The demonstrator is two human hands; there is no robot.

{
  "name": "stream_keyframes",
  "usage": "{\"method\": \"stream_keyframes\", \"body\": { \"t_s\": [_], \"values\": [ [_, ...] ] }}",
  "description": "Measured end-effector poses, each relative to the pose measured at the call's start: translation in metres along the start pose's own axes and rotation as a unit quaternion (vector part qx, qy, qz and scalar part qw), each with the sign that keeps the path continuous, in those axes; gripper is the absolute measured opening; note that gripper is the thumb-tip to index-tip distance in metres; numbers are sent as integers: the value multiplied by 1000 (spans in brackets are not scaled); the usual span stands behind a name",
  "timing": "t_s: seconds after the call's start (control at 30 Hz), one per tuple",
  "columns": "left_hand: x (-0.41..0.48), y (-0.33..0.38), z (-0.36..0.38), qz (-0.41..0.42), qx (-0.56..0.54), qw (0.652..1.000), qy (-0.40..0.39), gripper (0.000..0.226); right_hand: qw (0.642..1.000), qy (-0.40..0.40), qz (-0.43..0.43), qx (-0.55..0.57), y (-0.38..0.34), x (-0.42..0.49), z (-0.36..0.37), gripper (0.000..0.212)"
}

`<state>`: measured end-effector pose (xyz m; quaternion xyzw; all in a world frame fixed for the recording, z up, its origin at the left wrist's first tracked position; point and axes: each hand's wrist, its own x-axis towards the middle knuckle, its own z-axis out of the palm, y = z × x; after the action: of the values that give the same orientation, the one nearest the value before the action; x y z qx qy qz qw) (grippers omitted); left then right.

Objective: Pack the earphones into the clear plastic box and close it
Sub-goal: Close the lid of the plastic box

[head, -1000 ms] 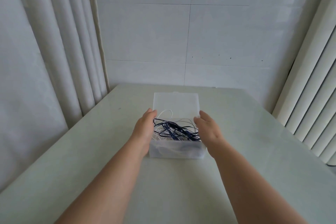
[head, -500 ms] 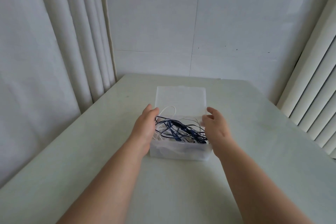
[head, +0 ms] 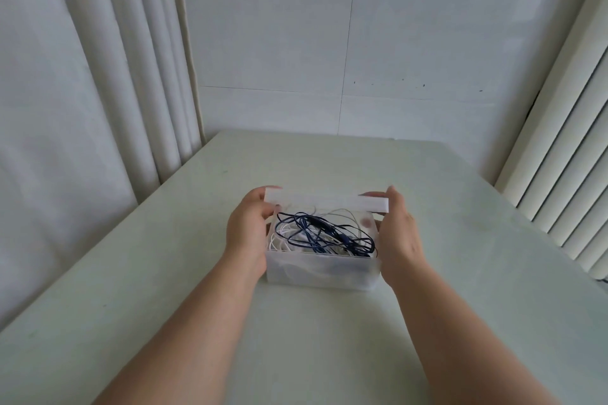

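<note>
Hands: left hand (head: 248, 233) and right hand (head: 399, 233), each gripping one end of the lid (head: 325, 202), thumb on the near face and fingers behind. The palms flank the side walls of the box (head: 320, 274).

Risks, as judged:
- The earphones (head: 316, 233) lie in a loose heap, with dark loops reaching about rim height near the right front corner. A loop caught under the lid would stop it seating, or nip the cord.
- Uneven pressure from the two ends could leave one corner unlatched.
- The box looks light and could slide on the smooth worktop (head: 312, 339) if pushed instead of pressed down.

Box: clear, slightly frosted plastic, rectangular and open. The lid is held above the far rim, seen nearly edge-on. The hinge cannot be seen.

Earphones: dark blue and white cords, tangled together, all inside the box. The earbuds cannot be made out.

Position: the box stands on the worktop, near its middle.

Surroundings: a pale curtain (head: 98, 92) to the left, a tiled wall (head: 329, 43) behind, and a slatted blind (head: 566, 181) to the right.
</note>
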<state>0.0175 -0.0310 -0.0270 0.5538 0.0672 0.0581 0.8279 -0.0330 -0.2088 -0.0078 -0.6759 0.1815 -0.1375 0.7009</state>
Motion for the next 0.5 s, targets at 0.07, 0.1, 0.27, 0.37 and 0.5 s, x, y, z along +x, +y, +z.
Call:
{"method": "stream_keyframes", "body": {
  "t_s": [0.07,0.1,0.27,0.37,0.5],
  "values": [
    [-5,3,0,-31,-54,998,13,20,1000,-16,23,10,-3,0,-3,34],
    [-5,4,-1,-37,-53,998,6,23,999,-22,29,18,-4,1,-5,28],
    [-1,13,-10,-18,101,993,-59,10,996,-83,31,-27,-12,2,-17,27],
    [-1,18,-15,-17,171,981,-88,21,991,-123,20,-51,-14,4,-22,28],
    [-4,24,-18,-18,210,973,-94,28,982,-137,-3,-129,-17,6,-30,32]
  ]
}}
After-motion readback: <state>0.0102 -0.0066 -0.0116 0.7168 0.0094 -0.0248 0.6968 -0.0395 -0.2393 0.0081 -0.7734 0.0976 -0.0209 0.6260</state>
